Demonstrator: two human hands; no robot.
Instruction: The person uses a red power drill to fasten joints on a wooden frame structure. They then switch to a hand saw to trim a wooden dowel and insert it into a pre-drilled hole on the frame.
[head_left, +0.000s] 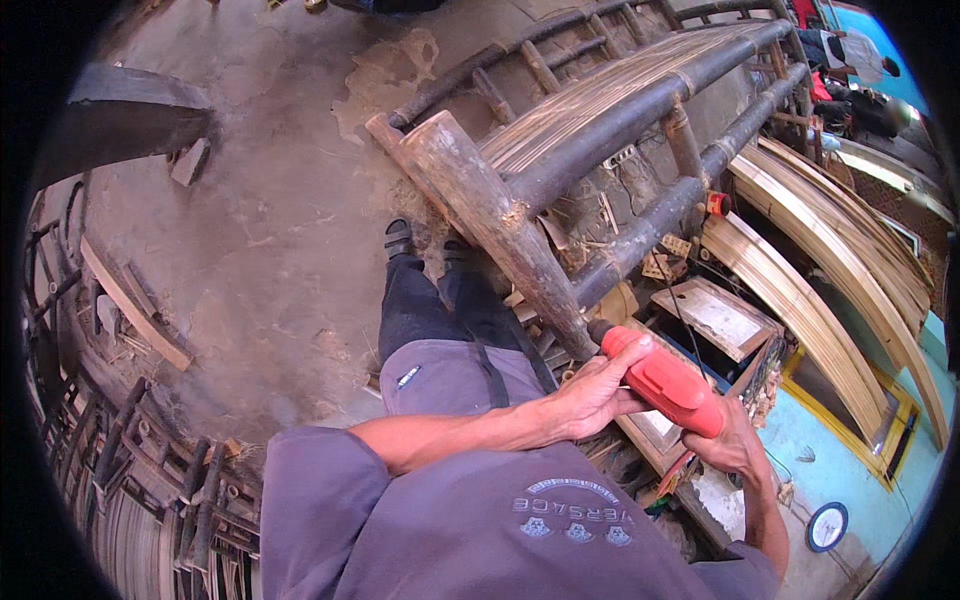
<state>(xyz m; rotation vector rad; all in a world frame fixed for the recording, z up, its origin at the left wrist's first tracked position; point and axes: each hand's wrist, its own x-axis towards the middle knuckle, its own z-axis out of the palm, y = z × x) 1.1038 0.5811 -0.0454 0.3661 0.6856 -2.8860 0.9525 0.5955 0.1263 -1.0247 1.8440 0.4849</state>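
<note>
A red power drill [672, 385] is held between my two hands, its front end up against or right beside the end of a thick wooden leg [500, 225]. My left hand [594, 396] supports the drill's body near the front, thumb on top and fingers beneath. Around its rear end, my right hand [728, 438] is closed; its fingers are partly hidden. The leg belongs to a bamboo bench [640, 125] with dark poles and a slatted surface, lying tilted in front of me. The drill's tip cannot be made out clearly.
Curved bundles of pale bamboo strips [800, 300] lean at the right. Under the bench's near end stands a white-topped box [722, 318] among scraps and cables. A round clock [828, 526] is at lower right. Dark bamboo frames [105, 440] crowd the left; a person [860, 60] is far right.
</note>
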